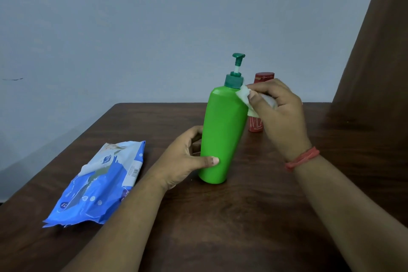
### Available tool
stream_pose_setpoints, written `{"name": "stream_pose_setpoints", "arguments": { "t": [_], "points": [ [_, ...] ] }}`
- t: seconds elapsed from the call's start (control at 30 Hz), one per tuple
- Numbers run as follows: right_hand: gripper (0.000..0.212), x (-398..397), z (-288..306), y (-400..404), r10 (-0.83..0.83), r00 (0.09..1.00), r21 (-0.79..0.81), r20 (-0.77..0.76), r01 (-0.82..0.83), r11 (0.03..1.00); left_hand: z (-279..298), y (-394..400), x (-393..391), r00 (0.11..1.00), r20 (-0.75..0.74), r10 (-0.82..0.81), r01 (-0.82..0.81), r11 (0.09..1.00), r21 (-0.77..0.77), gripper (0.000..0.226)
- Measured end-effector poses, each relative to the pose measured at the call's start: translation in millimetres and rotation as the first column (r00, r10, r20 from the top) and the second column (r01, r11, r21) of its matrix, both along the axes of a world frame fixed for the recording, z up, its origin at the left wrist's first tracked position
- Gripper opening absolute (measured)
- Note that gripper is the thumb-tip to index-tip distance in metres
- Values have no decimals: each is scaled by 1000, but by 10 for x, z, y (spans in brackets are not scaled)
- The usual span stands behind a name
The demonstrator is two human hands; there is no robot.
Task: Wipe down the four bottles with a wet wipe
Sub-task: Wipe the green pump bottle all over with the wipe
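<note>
Bright green bottle [223, 134], darker green pump [235, 73]; red bottle [258, 125]; white wipe [244, 95]; blue-white pack [99, 183].

2 bottles: 1 green bottle [223, 134], 1 red bottle [257, 125]; 1 wipe [244, 95]; 1 wipes pack [99, 185].

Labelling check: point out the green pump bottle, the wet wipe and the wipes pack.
green pump bottle [223, 134], head view, middle of body
wet wipe [242, 94], head view, bunched end at bottle shoulder
wipes pack [99, 183], head view, top face

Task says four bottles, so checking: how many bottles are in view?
2: the green pump bottle stands mid-table, held by the left hand; the red bottle stands behind it, partly hidden by the right hand. Others may be hidden.
</note>
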State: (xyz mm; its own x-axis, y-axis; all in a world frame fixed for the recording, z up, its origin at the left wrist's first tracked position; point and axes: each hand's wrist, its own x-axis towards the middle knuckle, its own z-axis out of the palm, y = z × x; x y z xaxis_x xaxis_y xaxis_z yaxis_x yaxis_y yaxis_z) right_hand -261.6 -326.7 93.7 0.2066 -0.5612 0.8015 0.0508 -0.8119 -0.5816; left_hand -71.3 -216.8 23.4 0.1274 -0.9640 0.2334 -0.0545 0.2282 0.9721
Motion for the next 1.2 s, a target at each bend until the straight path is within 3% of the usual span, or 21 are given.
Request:
{"name": "stream_pose_setpoints", "arguments": {
  "t": [0.1,0.17,0.23,0.33,0.47,0.6,0.67,0.87,0.93,1.0,1.1,1.2],
  "points": [
    [8,6,-64,57,-316,944,-409,-91,253,877,-18,-19,-8,999,-31,11,-11,1000,-7,61],
    [5,66,-191,102,-398,900,-549,-179,244,800,-40,-34,-13,997,-75,23,-24,1000,-10,59],
    [5,139,-344,132,-399,869,-604,-294,155,782,-67,-47,-10,990,-134,38,-40,999,-14,55],
    [8,195,-454,106,-353,840,-627,-412,20,779,-96,-68,10,974,-216,72,-74,997,-2,58],
    [14,211,-456,82,-285,804,-596,-522,-105,796,-111,-86,10,972,-214,98,-98,995,10,56],
    [23,205,-446,98,-321,801,-542,-505,-5,840,-125,-102,5,974,-205,93,-94,996,7,50],
    [25,219,-466,114,-247,804,-518,-541,-87,851,-139,-103,17,971,-228,79,-81,997,0,48],
    [17,214,-510,102,-185,799,-515,-572,-175,839,-85,-102,79,888,-456,64,-60,998,24,32],
    [12,219,-520,133,-176,772,-569,-611,-273,776,-69,-118,53,893,-428,141,-129,990,58,32],
    [11,230,-501,160,-233,771,-626,-593,-260,735,-59,-120,32,897,-389,207,-193,978,76,30],
    [9,235,-475,187,-278,805,-622,-525,-139,770,-35,-122,30,889,-387,246,-233,969,81,24],
    [10,244,-528,141,-175,763,-576,-622,-295,762,-54,-120,50,888,-370,274,-258,962,91,12]
  ]
}}
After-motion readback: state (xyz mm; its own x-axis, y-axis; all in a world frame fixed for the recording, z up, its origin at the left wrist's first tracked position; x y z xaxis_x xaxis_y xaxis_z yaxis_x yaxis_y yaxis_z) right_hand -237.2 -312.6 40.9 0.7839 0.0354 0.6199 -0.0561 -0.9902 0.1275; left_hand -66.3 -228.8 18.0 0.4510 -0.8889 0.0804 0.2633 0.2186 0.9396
